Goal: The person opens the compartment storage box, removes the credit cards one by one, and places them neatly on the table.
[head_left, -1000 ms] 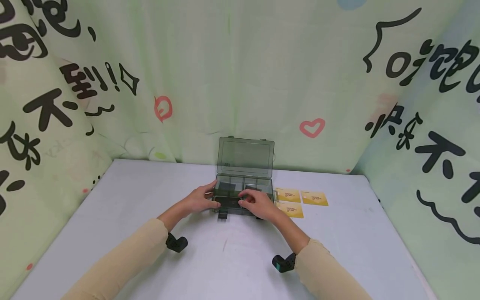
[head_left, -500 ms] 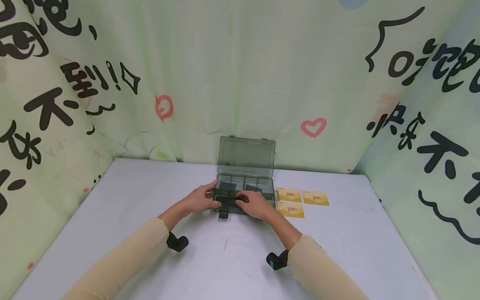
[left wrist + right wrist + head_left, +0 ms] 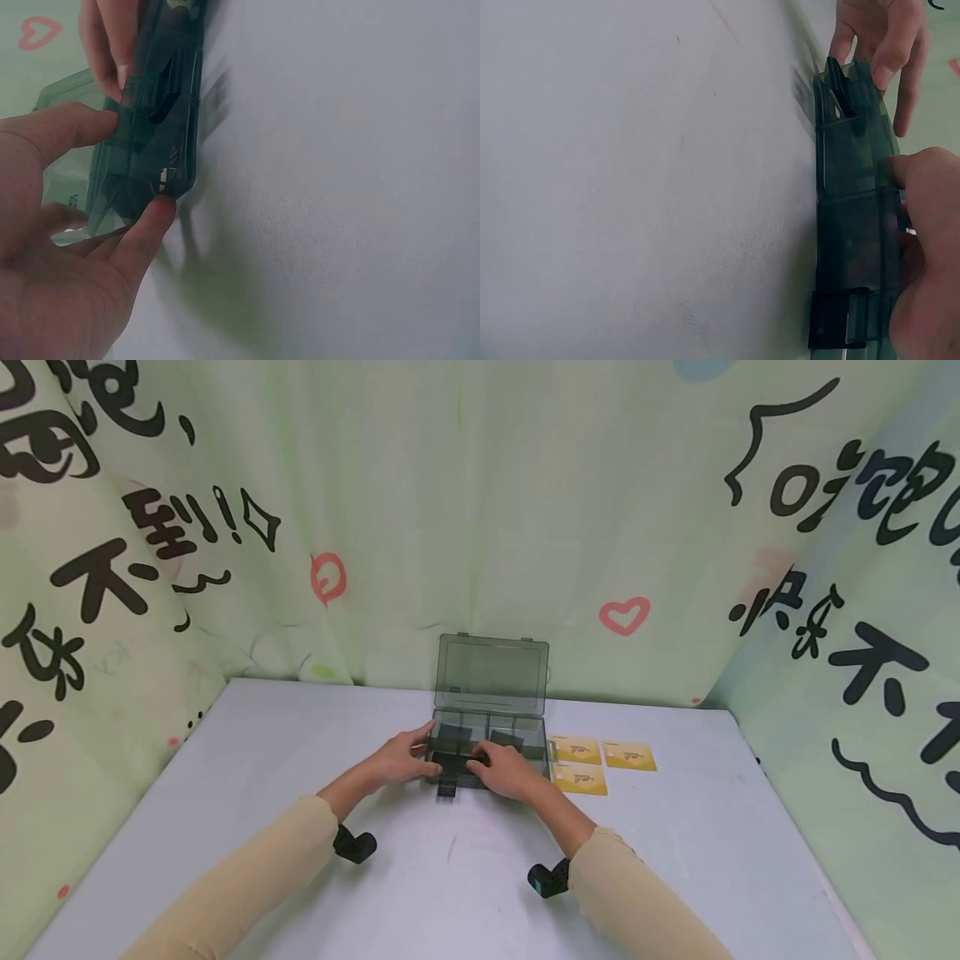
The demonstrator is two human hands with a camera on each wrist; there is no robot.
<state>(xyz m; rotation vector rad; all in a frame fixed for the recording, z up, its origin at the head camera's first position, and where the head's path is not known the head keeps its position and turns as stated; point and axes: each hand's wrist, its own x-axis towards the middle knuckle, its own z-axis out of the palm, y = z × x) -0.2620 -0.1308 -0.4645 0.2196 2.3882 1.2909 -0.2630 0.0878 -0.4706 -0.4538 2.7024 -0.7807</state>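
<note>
A translucent dark-green compartment box (image 3: pixel 536 760) lies on the table with its lid (image 3: pixel 491 672) raised at the back. Dark rectangular pieces (image 3: pixel 454 732) show in its compartments. My left hand (image 3: pixel 397 758) grips the box's left end. In the left wrist view the thumb lies on the front rim and a fingertip (image 3: pixel 159 210) touches the corner. My right hand (image 3: pixel 512 770) reaches over the front rim, thumb and fingers bent down into a front compartment. The box wall hides those fingertips in the right wrist view, so I cannot tell whether they hold anything.
Three yellow cards (image 3: pixel 628 756) lie flat on the white table (image 3: pixel 465 877), just right of the box. A front latch (image 3: pixel 446 789) hangs down toward the table. A printed curtain (image 3: pixel 390 527) stands behind and at both sides.
My right hand has shifted slightly left along the front compartments, and its fingers are lower in the box. The left hand, box and cards stay in place.
</note>
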